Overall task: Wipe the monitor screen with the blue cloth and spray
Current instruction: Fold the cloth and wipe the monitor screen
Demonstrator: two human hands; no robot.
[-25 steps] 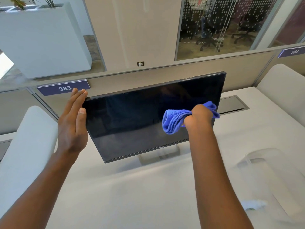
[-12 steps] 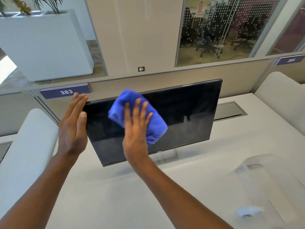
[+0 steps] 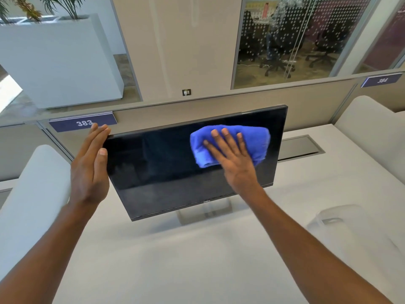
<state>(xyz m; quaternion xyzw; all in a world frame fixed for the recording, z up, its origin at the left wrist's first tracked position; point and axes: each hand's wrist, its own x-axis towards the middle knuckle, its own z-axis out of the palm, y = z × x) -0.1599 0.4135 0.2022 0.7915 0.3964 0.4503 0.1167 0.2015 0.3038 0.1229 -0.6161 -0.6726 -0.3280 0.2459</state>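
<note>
I see the monitor (image 3: 166, 172) standing tilted on the white desk (image 3: 175, 260), its screen dark. My right hand (image 3: 232, 159) lies flat, fingers straight and spread, gripping nothing. It presses the bunched blue cloth (image 3: 252, 139) against the screen's upper right part, just inside the monitor's top and right edges. My left hand (image 3: 91, 167) is open too, fingers straight and together, fingertips at the monitor's upper left corner. Uncovered screen runs from the cloth to the left edge and down to the bottom bezel. A blurred clear container (image 3: 341, 227) sits right of the monitor's stand.
</note>
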